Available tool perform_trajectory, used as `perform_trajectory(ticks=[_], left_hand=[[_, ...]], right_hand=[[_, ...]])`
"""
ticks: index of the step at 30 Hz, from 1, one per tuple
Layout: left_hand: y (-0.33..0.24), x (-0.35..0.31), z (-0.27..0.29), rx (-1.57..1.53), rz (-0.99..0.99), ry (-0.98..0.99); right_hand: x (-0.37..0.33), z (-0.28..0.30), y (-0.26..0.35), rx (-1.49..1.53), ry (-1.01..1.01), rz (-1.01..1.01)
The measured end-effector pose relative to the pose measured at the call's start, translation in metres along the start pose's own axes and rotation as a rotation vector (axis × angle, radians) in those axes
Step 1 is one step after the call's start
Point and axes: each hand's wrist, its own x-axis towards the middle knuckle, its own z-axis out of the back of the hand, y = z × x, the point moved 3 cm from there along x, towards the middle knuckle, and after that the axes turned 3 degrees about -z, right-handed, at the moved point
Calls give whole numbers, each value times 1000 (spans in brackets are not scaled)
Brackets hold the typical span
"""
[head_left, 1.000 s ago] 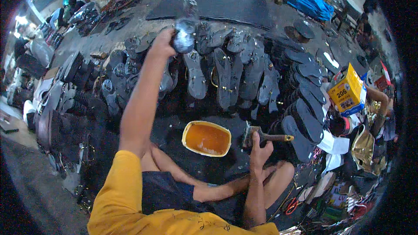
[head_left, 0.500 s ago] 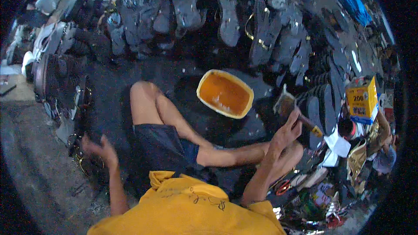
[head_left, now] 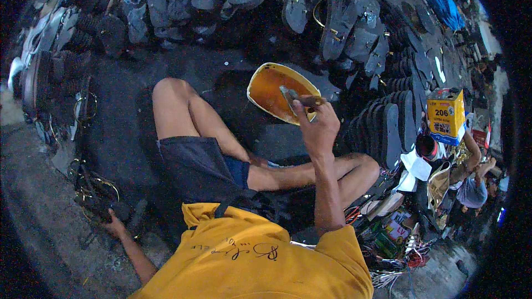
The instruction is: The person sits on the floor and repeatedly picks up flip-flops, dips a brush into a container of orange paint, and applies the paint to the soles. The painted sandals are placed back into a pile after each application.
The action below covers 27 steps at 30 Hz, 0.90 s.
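My right hand (head_left: 320,128) is closed around the handle of a flat brush (head_left: 289,95). The bristle end dips into a pale-rimmed tub (head_left: 250,84) of orange-brown liquid, between my legs and the rows of soles. Out at the lower left, my left hand (head_left: 114,225) reaches to a dark heap of sandals (head_left: 97,199) with thin gold-coloured straps. Its fingers meet the dark heap, and whether they grip a piece is hidden.
Dark sandal soles (head_left: 293,5) line the far side, with more stacked soles (head_left: 382,127) at the right. Beyond them stands a yellow box-shaped can (head_left: 446,115), near white paper scraps (head_left: 415,165). Another person (head_left: 472,191) sits at the far right.
My right hand has swung left from beside the stacked soles, bringing the brush into the tub. My left hand has moved down and outward to the sandal heap.
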Motion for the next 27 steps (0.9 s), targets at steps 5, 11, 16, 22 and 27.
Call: perform_trajectory(ticks=[5,11,16,22,27], left_hand=[[-27,55,12,-44,-363,-169],[-310,-7,43,-154,-690,156],[-457,-137,78,-420,-957,339],[-466,-185,47,-322,-1368,529],[-513,-219,47,-1054,-368,1474]], right_hand=[[1,51,-6,301,-313,-264],[-17,47,-52,214,-214,-416],[-29,43,-35,362,-187,-507],[-47,54,-37,478,190,-493],[-16,106,-42,1256,-494,-850]])
